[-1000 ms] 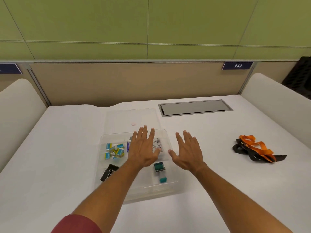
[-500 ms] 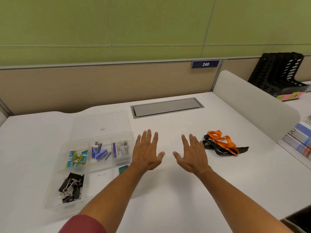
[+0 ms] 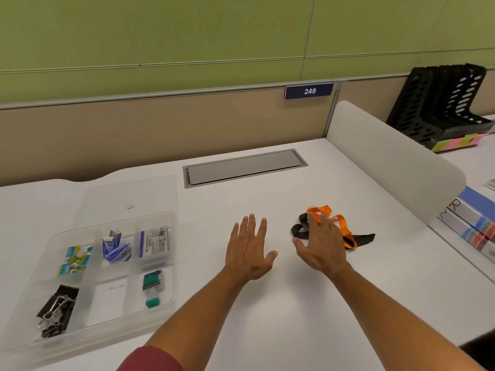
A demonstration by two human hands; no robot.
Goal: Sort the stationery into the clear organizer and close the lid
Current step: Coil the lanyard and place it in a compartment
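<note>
The clear organizer point(image 3: 171, 266) lies at the left on the white desk, its lid point(image 3: 128, 194) folded flat behind it. Its compartments hold black binder clips point(image 3: 57, 310), small teal and yellow boxes point(image 3: 75, 261), blue staple boxes point(image 3: 116, 249), a white labelled pack point(image 3: 154, 242) and a teal sharpener-like piece point(image 3: 152, 285). My left hand point(image 3: 250, 251) hovers flat and open over bare desk to the right of the organizer. My right hand point(image 3: 320, 245) is open with fingers spread, its fingertips over an orange and black lanyard point(image 3: 345, 232).
A grey cable hatch point(image 3: 245, 167) is set into the desk at the back. A white divider point(image 3: 388, 162) bounds the desk on the right; beyond it stand black file racks point(image 3: 442, 103), sticky notes point(image 3: 455, 141) and stacked books point(image 3: 474, 223).
The view has swung right, so the organizer now sits at the left. Both hands left the organizer and moved right; the right hand now reaches the lanyard.
</note>
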